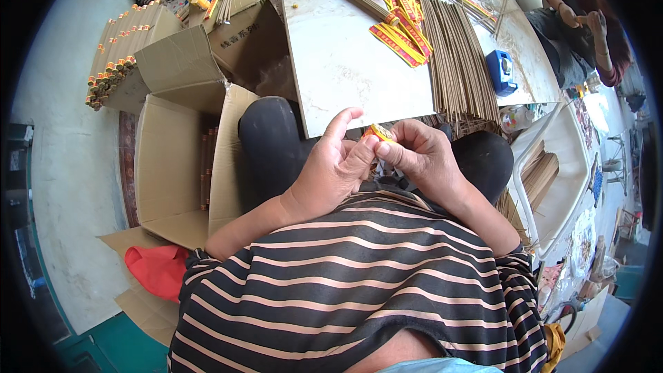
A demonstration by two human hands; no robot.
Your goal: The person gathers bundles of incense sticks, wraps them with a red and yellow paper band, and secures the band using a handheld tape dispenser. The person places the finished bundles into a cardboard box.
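By white table [345, 72], just at near edge, pinching red-yellow band [380, 132] btwn thumbs & fingers of L hand [331, 166] & R hand [428, 155], w/ L index raised, poss. risking crooked or torn band from uneven thumb pressure.

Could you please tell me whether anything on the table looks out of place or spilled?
Nothing looks plainly spilled. The red-and-yellow labels lie askew on the white table, overlapping at different angles beside the roughly parallel sticks. One small yellow-orange piece sits apart near the table's left edge.
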